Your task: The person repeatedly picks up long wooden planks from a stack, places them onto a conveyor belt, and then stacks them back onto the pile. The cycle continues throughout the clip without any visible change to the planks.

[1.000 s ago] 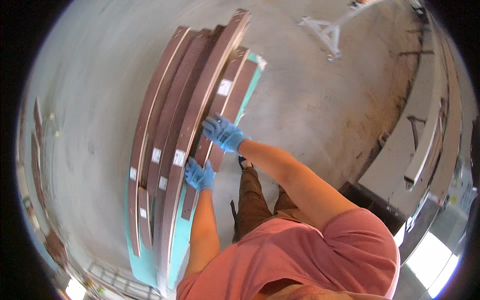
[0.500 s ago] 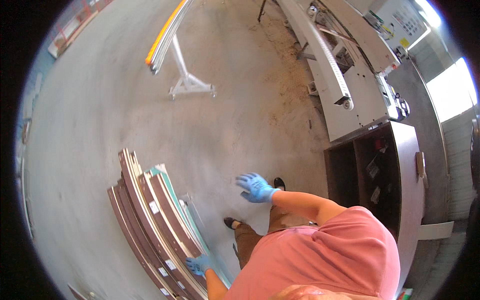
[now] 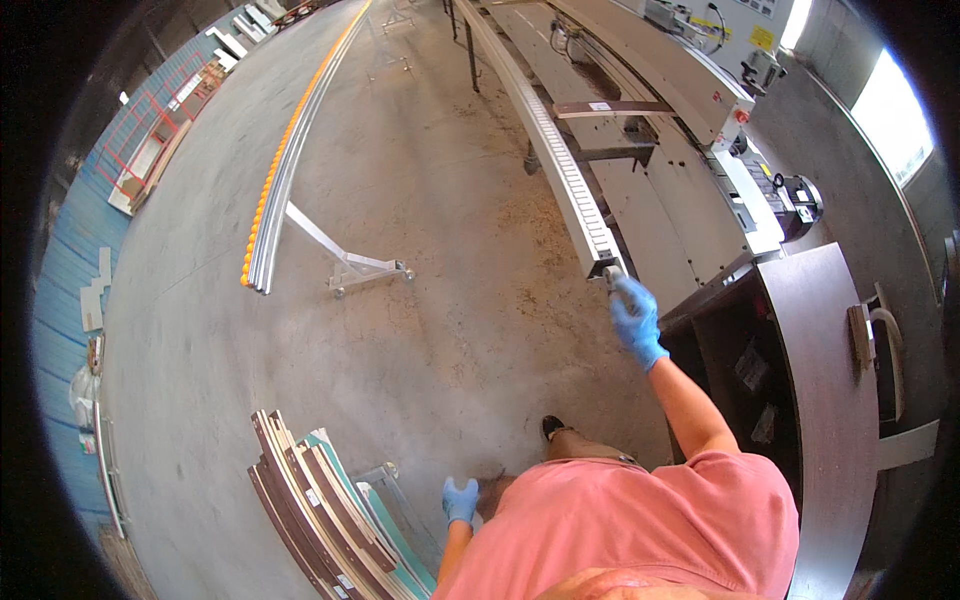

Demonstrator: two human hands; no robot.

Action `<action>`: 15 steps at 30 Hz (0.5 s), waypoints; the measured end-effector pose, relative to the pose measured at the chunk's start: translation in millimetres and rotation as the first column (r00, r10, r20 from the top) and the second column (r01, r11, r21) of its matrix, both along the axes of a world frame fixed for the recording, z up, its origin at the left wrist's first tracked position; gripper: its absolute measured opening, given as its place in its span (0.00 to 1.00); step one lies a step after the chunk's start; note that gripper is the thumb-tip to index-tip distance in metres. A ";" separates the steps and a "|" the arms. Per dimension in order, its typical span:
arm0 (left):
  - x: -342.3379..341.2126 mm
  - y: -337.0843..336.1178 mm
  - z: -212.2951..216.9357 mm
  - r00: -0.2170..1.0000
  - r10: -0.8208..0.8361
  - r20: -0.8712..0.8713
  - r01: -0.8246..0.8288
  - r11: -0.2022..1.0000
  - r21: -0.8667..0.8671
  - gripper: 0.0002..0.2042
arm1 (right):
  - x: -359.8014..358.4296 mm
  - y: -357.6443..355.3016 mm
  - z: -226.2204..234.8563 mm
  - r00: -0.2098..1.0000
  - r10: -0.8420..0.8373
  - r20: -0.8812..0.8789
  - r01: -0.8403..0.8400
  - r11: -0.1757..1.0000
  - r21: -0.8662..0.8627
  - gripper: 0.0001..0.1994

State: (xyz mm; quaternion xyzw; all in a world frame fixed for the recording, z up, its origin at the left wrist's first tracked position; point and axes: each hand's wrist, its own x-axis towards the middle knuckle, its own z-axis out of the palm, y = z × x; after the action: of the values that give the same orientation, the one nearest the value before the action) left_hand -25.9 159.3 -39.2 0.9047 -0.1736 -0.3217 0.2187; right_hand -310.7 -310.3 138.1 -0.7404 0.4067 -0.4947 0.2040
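Note:
My right hand (image 3: 635, 320), in a blue glove, reaches forward and touches the near end of a long grey roller rail (image 3: 560, 160) that runs along a white machine (image 3: 690, 150). Whether the fingers grip the rail end I cannot tell. My left hand (image 3: 460, 498), also blue-gloved, hangs low by my hip with fingers loosely curled, holding nothing. It is just right of a stack of long brown and teal boards (image 3: 325, 510) lying on the concrete floor.
A second roller track with orange wheels (image 3: 290, 160) stands on a wheeled stand (image 3: 360, 268) to the left. A dark brown cabinet (image 3: 810, 400) stands to my right. One brown strip (image 3: 610, 107) lies across the machine bed.
Both hands have left the board stack. My view swung up and right; my right hand has reached out to the rail end, and my left hand has dropped to my side.

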 end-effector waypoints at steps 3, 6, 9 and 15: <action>-7.0 -30.0 -0.9 0.997 -0.058 -0.055 0.055 0.997 -0.050 0.40 | -27.2 -56.5 -9.2 0.910 -0.251 0.330 0.090 0.897 0.432 0.18; 5.0 -37.7 -13.2 0.990 -0.079 -0.115 0.079 0.997 -0.005 0.38 | -44.8 -110.2 -21.2 0.873 -0.374 0.313 0.170 0.835 0.523 0.23; 35.5 -34.6 -30.5 0.966 -0.072 -0.249 0.092 0.993 0.071 0.32 | -50.8 -161.8 -33.9 0.806 -0.426 0.410 0.132 0.805 0.578 0.28; 49.7 -28.1 -24.4 0.931 0.194 -0.310 -0.190 0.981 0.045 0.19 | -50.1 -282.3 -29.2 0.725 -0.531 0.440 -0.006 0.633 0.774 0.36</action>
State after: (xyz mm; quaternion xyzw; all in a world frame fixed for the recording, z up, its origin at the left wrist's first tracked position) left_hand 23.9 131.2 -63.6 0.8564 -0.0452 -0.4394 0.2675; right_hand -360.7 -592.5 108.9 -0.3097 0.5855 -0.5339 0.5256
